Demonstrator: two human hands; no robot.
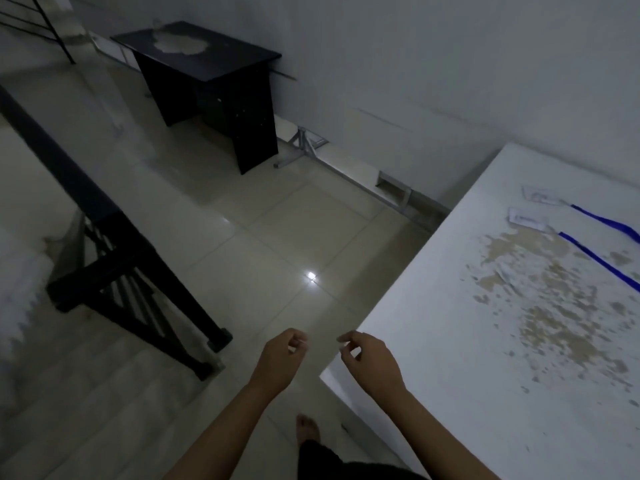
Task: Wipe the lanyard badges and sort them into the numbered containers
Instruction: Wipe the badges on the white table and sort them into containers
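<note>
Hovering off the near corner of the white table (450,341), the left hand (280,358) and right hand (370,358) hang loosely curled, holding nothing. Best to reach across that table for the badges (526,220) at its far side, lifting one by its blue lanyard (595,258).

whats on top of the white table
Two badges with blue lanyards lie on the white table, beside patches of peeled paint. The table's right part runs out of frame.
</note>
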